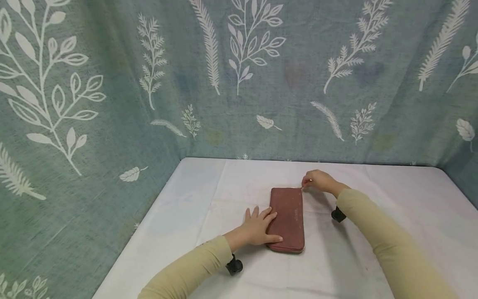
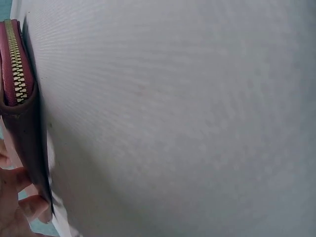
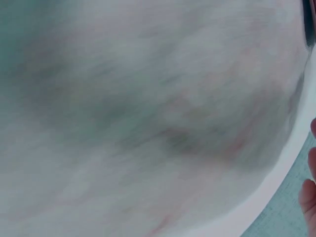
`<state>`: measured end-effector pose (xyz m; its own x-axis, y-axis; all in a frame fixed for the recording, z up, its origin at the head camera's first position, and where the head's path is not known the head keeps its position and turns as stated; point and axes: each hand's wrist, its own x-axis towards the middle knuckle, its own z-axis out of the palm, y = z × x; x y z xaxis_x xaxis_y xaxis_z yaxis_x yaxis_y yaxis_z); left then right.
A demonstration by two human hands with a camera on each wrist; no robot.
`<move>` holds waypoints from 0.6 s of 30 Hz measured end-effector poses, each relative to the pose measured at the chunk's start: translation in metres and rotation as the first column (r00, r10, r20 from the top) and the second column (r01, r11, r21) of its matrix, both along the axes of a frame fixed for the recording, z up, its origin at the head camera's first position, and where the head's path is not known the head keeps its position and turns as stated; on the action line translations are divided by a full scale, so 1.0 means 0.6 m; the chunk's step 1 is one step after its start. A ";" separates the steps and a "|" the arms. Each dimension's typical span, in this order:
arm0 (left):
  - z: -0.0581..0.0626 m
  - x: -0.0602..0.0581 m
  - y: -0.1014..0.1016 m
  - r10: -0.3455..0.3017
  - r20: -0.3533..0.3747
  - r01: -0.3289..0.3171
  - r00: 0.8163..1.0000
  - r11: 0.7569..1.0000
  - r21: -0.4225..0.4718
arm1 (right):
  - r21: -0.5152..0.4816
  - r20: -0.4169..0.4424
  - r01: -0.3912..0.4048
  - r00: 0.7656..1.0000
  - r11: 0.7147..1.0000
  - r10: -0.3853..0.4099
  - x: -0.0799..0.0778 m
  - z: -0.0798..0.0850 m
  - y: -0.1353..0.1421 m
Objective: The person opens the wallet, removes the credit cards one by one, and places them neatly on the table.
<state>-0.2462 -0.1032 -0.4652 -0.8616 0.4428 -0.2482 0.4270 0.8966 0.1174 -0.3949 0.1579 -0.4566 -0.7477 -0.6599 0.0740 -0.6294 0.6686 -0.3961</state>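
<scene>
A reddish-brown zip-around wallet (image 1: 289,220) lies flat, its long side running away from me. My left hand (image 1: 257,227) rests on its left edge with fingers spread, thumb and some fingertips pressing the cover. In the left wrist view the brass zipper (image 2: 17,64) along one side shows closed teeth, and the left fingers (image 2: 34,206) touch the wallet's edge. At the far right corner my right hand (image 1: 320,181) pinches the small zipper pull (image 1: 303,188) with thumb and fingertips. The right wrist view is blurred, with only fingertips at its right edge.
A white cloth covers the table (image 1: 403,199), which has rounded far corners. Behind and to the left hangs a green-grey curtain (image 1: 298,83) with white leaf prints. Black wrist cameras hang under the left wrist (image 1: 234,265) and the right wrist (image 1: 338,214).
</scene>
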 end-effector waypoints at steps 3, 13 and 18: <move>0.000 -0.001 -0.002 -0.003 -0.002 0.003 1.000 1.000 0.002 | -0.032 0.044 -0.011 0.999 0.999 0.012 0.011 0.000 0.014; -0.002 -0.002 0.000 0.007 0.003 -0.007 1.000 1.000 -0.004 | -0.177 0.170 -0.035 0.983 0.984 0.065 0.048 -0.011 0.033; -0.001 -0.004 0.000 0.012 -0.001 -0.012 1.000 1.000 -0.006 | -0.190 0.264 0.002 0.963 0.982 0.049 0.060 -0.014 0.036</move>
